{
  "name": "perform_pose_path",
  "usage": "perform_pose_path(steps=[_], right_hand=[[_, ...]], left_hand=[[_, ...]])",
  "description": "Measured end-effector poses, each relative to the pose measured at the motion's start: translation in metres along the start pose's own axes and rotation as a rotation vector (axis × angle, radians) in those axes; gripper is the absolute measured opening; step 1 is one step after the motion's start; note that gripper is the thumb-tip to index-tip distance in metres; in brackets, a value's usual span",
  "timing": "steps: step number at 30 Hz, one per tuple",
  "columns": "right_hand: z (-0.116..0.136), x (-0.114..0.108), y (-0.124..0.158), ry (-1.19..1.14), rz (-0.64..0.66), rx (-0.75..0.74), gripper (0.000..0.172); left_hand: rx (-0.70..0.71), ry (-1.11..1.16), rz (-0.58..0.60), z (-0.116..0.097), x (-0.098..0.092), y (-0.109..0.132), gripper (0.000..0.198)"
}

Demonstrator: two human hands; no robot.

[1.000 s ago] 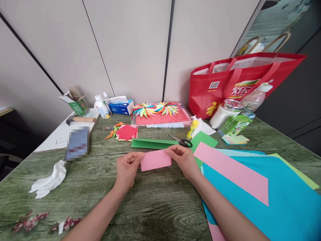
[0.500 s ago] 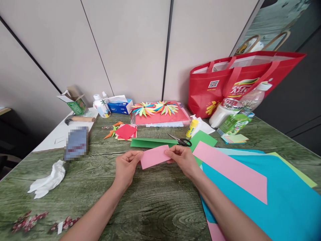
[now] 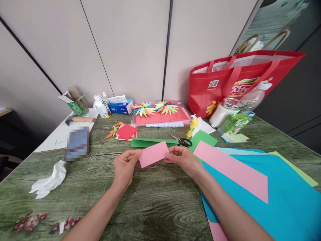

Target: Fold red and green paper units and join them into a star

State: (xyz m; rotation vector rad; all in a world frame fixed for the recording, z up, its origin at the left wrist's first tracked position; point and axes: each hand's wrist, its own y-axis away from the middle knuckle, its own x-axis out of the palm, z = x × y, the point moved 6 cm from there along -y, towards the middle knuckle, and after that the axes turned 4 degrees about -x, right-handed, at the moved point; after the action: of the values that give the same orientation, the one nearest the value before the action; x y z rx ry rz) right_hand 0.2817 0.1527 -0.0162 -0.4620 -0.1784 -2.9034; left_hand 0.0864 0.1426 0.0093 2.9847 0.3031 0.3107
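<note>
A small pink paper rectangle [image 3: 153, 153] is held up over the green wood-grain table [image 3: 150, 201], tilted with its right end higher. My left hand [image 3: 124, 167] pinches its left end and my right hand [image 3: 182, 159] pinches its right end. Just behind lie a folded green strip [image 3: 147, 143] and black scissors [image 3: 182, 141]. A long pink strip [image 3: 230, 170] rests on a large blue sheet [image 3: 283, 204] to my right.
A red tote bag [image 3: 225, 83], bottles, a green carton [image 3: 234, 123] and a yellow glue stick [image 3: 192, 128] stand at the back right. Colourful paper stars [image 3: 155, 108] on a red sheet, a tissue box [image 3: 120, 105] and red squares [image 3: 126, 131] sit behind. A crumpled tissue [image 3: 48, 179] lies left.
Both hands have tilted the pink rectangle counter-clockwise, raising its right end, and lifted it slightly away from me. Nothing else has moved.
</note>
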Motion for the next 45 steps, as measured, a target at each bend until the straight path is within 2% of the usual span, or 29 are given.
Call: perform_pose_path(steps=[5, 9, 14, 19, 24, 28, 32, 37, 45], right_hand=[[0.001, -0.004, 0.000, -0.004, -0.061, -0.032, 0.023], [0.005, -0.001, 0.001, 0.009, 0.033, 0.011, 0.022], [0.001, 0.014, 0.005, -0.024, 0.126, 0.073, 0.035], [-0.007, 0.016, 0.005, 0.029, 0.045, 0.072, 0.035], [-0.003, 0.015, 0.004, 0.068, 0.070, 0.042, 0.034], [0.005, 0.007, 0.003, 0.068, -0.054, -0.051, 0.028], [0.009, 0.005, 0.005, 0.073, -0.128, -0.089, 0.029], [0.010, 0.005, 0.005, 0.071, -0.154, -0.103, 0.028], [0.001, 0.005, 0.007, 0.112, -0.149, -0.036, 0.029]], left_hand=[[0.008, -0.007, 0.002, 0.001, 0.001, 0.000, 0.020], [0.012, -0.029, 0.030, -0.001, 0.003, 0.001, 0.020], [0.006, -0.076, 0.063, 0.000, 0.007, 0.004, 0.021], [-0.007, -0.087, 0.070, 0.002, 0.009, 0.005, 0.022], [0.014, -0.111, 0.085, 0.001, 0.007, 0.004, 0.020], [0.015, -0.154, 0.116, 0.003, 0.008, 0.004, 0.019], [0.005, -0.166, 0.119, 0.004, 0.009, 0.004, 0.020], [0.015, -0.175, 0.134, 0.004, 0.010, 0.004, 0.018], [0.012, -0.233, 0.189, 0.004, 0.017, 0.009, 0.015]])
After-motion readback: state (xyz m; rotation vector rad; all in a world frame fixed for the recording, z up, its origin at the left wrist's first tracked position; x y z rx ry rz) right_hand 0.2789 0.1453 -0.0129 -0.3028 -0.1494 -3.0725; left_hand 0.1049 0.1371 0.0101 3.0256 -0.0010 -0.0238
